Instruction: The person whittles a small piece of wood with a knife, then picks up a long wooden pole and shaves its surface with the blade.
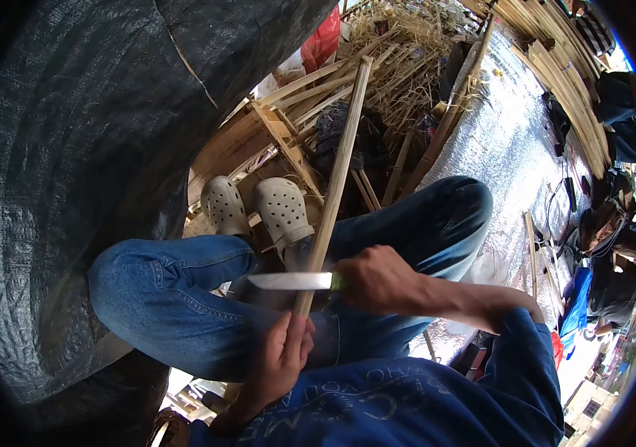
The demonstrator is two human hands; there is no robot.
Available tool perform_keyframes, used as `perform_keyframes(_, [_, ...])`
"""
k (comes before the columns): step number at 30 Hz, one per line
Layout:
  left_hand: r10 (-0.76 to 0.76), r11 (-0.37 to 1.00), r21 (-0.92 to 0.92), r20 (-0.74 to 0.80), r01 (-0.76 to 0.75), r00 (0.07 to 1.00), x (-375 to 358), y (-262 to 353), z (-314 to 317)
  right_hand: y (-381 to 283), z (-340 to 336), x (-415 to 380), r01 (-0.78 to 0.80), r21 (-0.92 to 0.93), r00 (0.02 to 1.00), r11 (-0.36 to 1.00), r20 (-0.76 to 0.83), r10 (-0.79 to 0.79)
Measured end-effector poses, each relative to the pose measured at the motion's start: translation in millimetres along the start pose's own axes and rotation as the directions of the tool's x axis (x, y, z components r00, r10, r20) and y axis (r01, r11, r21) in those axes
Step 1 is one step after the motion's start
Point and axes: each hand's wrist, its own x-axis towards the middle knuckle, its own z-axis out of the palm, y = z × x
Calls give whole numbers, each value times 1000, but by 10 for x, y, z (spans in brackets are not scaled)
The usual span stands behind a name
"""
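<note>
My left hand (285, 359) is closed around the lower end of a long bamboo strip (340, 165), which slants up and away from me past my knees. In my right hand (379, 279) is a knife (292, 281), its fist wrapped round a greenish handle that mostly hides inside the fingers. The blade lies across the strip, a little above my left hand, with its tip pointing left. Both hands are over my lap, between the legs of my blue jeans (184, 313).
Pale clogs (282, 211) are on my feet. Ahead lie a wooden crate (280, 145) and a heap of straw and split sticks (400, 82). A dark tarp (94, 164) rises at left; silver foil sheeting (497, 141) spreads at right, with bundled strips (567, 97) on it.
</note>
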Motion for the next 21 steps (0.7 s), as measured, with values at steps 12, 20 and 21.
perform_keyframes(12, [60, 958, 283, -15, -53, 998, -193, 14, 25, 698, -672, 564, -443, -37, 857, 896, -310, 411])
perform_keyframes(20, [-6, 972, 232, -106, 30, 994, -130, 10, -40, 110, 48, 117, 52, 53, 999, 997, 13, -52])
perform_keyframes(21, [32, 960, 280, -95, -4, 995, -145, 0, -45, 131, 27, 135, 13, 24, 999, 1000, -30, -12])
